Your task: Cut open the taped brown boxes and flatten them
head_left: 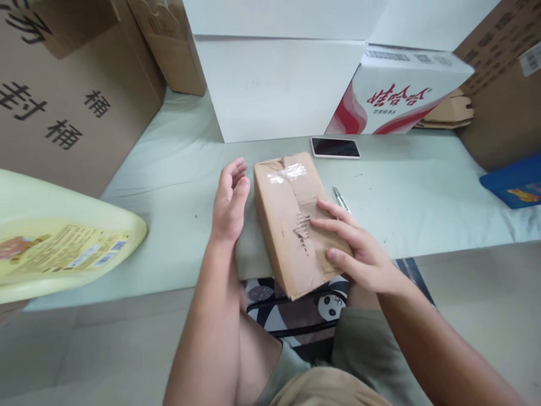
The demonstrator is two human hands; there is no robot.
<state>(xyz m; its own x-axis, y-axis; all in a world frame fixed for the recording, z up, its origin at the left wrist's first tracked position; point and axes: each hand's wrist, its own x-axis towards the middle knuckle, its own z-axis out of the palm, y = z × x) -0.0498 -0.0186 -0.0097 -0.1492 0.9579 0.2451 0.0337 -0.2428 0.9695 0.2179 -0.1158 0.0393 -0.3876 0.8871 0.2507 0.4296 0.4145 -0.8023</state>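
Observation:
A small brown cardboard box (pixel 283 214) lies at the table's front edge, its near end jutting past the edge. Shiny clear tape crosses its far end, and a torn, rough patch marks the middle of its top. My right hand (pixel 355 242) rests on the box's right side with fingers spread over the top. Just left of the box, my left hand (pixel 230 203) is held up with fingers slightly curled and nothing in it, apart from the cardboard. A slim silver pen-like tool (pixel 340 198) lies beyond my right fingertips, partly hidden by them.
A phone (pixel 335 148) lies behind the box on the green-covered table (pixel 177 186). White cartons (pixel 279 84) stand at the back. A large brown carton (pixel 76 101) and a yellow bottle (pixel 71 237) are on the left; a blue item (pixel 515 183) is at right.

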